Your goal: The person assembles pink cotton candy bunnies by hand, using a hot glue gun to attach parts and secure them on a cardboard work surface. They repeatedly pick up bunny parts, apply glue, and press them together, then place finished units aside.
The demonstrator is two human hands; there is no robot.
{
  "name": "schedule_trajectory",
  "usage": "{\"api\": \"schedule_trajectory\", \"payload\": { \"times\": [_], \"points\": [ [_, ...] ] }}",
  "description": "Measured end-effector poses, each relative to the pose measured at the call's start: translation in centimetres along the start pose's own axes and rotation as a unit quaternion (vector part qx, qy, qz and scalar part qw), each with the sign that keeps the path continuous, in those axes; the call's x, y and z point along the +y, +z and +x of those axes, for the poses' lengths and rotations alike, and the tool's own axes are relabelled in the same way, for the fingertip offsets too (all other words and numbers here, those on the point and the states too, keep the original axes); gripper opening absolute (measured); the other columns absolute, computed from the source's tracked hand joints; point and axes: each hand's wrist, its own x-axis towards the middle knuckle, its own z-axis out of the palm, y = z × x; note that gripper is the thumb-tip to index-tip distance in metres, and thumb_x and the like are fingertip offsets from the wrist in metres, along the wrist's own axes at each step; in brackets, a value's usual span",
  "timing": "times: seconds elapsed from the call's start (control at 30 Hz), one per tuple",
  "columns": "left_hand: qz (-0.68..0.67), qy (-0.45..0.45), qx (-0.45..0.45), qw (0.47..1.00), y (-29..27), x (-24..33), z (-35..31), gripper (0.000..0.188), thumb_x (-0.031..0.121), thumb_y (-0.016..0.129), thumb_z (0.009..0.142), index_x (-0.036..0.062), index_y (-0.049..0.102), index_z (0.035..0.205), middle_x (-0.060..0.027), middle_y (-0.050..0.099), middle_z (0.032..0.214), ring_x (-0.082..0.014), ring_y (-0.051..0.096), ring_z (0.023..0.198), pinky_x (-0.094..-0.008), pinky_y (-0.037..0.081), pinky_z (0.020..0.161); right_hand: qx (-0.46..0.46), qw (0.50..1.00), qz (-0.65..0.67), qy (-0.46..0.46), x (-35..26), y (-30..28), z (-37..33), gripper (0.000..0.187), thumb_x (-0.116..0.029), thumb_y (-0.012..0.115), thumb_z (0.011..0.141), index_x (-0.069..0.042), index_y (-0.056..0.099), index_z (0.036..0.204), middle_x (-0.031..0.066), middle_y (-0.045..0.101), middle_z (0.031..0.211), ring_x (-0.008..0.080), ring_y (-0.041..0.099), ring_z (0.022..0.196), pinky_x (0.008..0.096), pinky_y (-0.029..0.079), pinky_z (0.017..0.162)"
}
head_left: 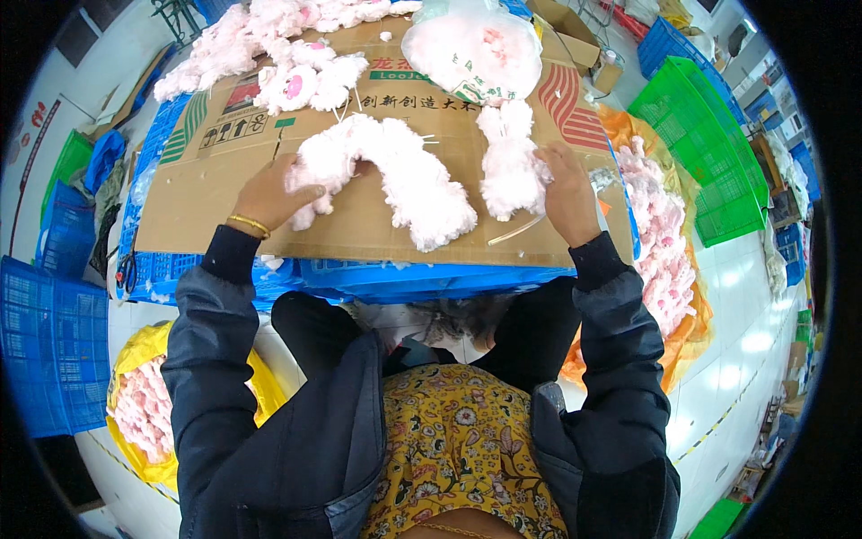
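Observation:
On the cardboard sheet in front of me lies a long, curved piece of fluffy pale pink plush (426, 193). My left hand (277, 191) is closed on its left end, thumb toward me and the other fingers partly hidden by the pile. To the right is a smaller, upright-lying pink plush piece (510, 166). My right hand (570, 193) pinches the right edge of this one; its fingertips are partly sunk in the fluff. Thin white strips stick out of the curved piece. A pale thin stick (516, 231) lies just below the smaller piece.
The cardboard (206, 216) rests on blue crates. More plush pieces, one with a bright pink snout (294, 85), pile up at the far left. A stuffed clear plastic bag (471, 54) sits at the back. Sacks of plush, yellow (269, 382) and orange (700, 332), flank me on the floor.

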Motion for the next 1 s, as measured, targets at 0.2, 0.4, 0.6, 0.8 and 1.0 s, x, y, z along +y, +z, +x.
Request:
{"api": "schedule_trajectory", "payload": {
  "times": [0.2,0.4,0.6,0.8,1.0],
  "points": [
    [-0.103,0.024,0.014,0.994,2.5,1.9,-3.6,0.08,0.044,0.078,0.079,-0.0016,0.046,0.136,-0.0252,0.06,0.124,-0.0375,0.06,0.114,-0.0405,0.048,0.097,-0.135,0.979,0.129,-0.08,-0.3,-0.3,-0.1,0.047,0.004,0.056,0.073,-0.01,0.066,0.117,0.0171,0.056,0.136,0.0381,0.052,0.123,0.044,0.04,0.106],
    [-0.087,0.077,0.065,0.991,5.9,7.7,-5.3,0.066,0.038,0.073,0.084,0.002,0.05,0.134,-0.0209,0.063,0.118,-0.0365,0.063,0.105,-0.0405,0.05,0.091,-0.157,0.97,0.179,-0.054,-2.6,-0.5,0.4,0.043,-0.001,0.058,0.076,-0.006,0.063,0.118,0.017,0.051,0.14,0.0371,0.048,0.128,0.0427,0.038,0.109],
    [-0.099,0.014,0.158,0.982,2.1,0.8,3.1,0.036,0.023,0.071,0.085,0.005,0.065,0.116,-0.0126,0.068,0.094,-0.0252,0.065,0.088,-0.0334,0.052,0.08,-0.036,0.988,0.145,-0.026,-7.7,-2.9,0.3,0.042,-0.008,0.066,0.079,-0.006,0.063,0.121,0.0172,0.053,0.136,0.0377,0.048,0.127,0.0446,0.04,0.106],
    [0.152,0.082,0.231,0.958,2.3,-3.4,13.3,0.04,0.026,0.073,0.077,0.014,0.067,0.115,-0.0114,0.058,0.124,-0.0322,0.048,0.125,-0.0482,0.044,0.097,-0.014,0.991,0.126,-0.042,-11.3,-2.2,-1.1,0.043,-0.013,0.075,0.078,-0.005,0.064,0.119,0.0153,0.055,0.131,0.0369,0.051,0.118,0.0437,0.044,0.099],
    [0.272,0.065,0.228,0.933,5.2,-3.7,16.2,0.031,0.024,0.065,0.08,0.0165,0.068,0.11,-0.0035,0.059,0.123,-0.0262,0.045,0.127,-0.0485,0.036,0.101,-0.002,0.989,0.148,0.023,-11.1,-3.3,-3.2,0.038,-0.011,0.074,0.082,-0.002,0.063,0.118,0.0156,0.056,0.128,0.0354,0.053,0.118,0.0416,0.044,0.099]
  ]
}}
